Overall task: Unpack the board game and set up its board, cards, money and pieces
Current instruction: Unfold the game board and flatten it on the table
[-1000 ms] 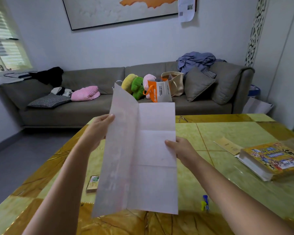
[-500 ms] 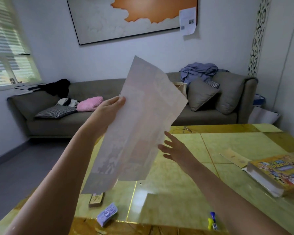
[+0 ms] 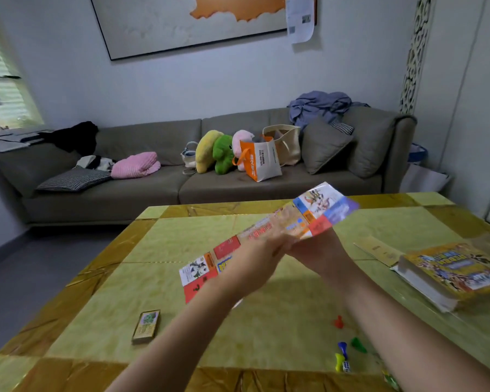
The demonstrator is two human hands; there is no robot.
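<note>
While it hangs above the table (image 3: 181,239), left hand (image 3: 249,260) and right hand (image 3: 316,250) grip the game board (image 3: 320,210)

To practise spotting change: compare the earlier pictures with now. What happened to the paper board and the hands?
The paper board was turned from upright, blank back showing, to nearly flat, printed side up, lower over the table. The right hand, which had let go, is back at it beside the left hand. The card deck and game box stayed put.
</note>
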